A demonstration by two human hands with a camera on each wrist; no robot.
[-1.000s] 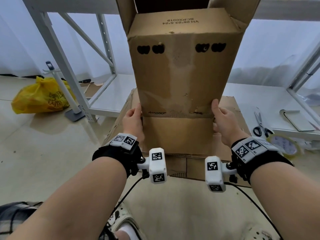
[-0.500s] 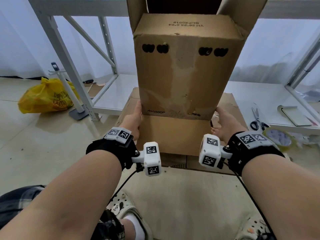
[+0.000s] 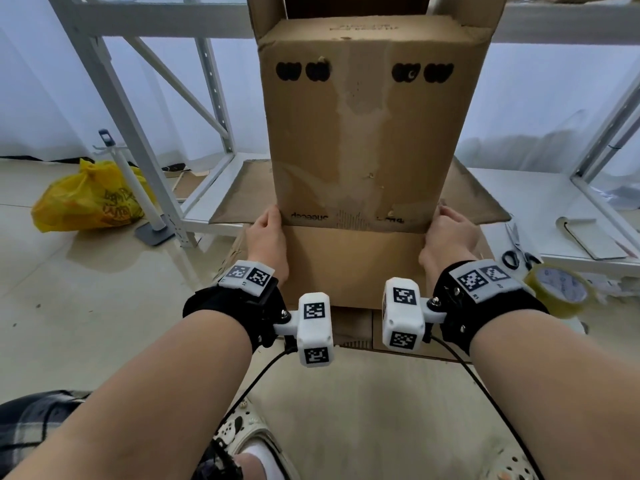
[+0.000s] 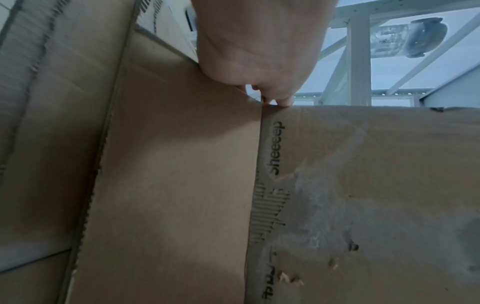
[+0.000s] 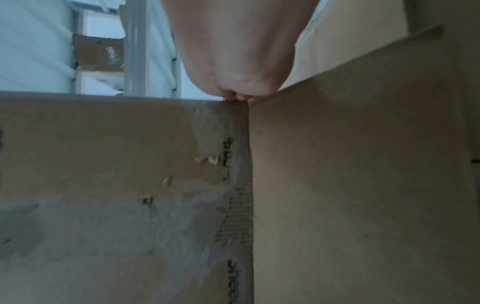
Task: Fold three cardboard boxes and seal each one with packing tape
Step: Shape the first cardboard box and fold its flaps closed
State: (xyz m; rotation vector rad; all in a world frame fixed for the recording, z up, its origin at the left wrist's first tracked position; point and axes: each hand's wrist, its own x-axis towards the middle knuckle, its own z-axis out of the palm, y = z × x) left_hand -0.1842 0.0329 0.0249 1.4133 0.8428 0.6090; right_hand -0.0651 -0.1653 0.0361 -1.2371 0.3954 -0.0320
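Note:
A tall brown cardboard box (image 3: 363, 133) stands upright before me, its upper flaps open. A lower flap (image 3: 353, 265) hangs down toward me from a fold line. My left hand (image 3: 268, 237) grips the box's left edge at that fold, and my right hand (image 3: 446, 237) grips the right edge at the same height. In the left wrist view the fingers (image 4: 275, 96) curl over the corner where flap (image 4: 168, 164) meets panel (image 4: 363, 185). The right wrist view shows the fingers (image 5: 241, 96) curled on the matching corner. A roll of clear packing tape (image 3: 557, 289) lies to the right.
Flat cardboard (image 3: 478, 199) lies on a low white shelf (image 3: 540, 202) behind the box. Scissors (image 3: 516, 251) and a notebook (image 3: 588, 237) sit on the shelf at right. A yellow bag (image 3: 90, 199) and a white stand (image 3: 138, 188) are on the floor at left.
The box has come lower and closer to me. Both hands have gone from pressing the front face with raised thumbs to clasping the side edges at the fold.

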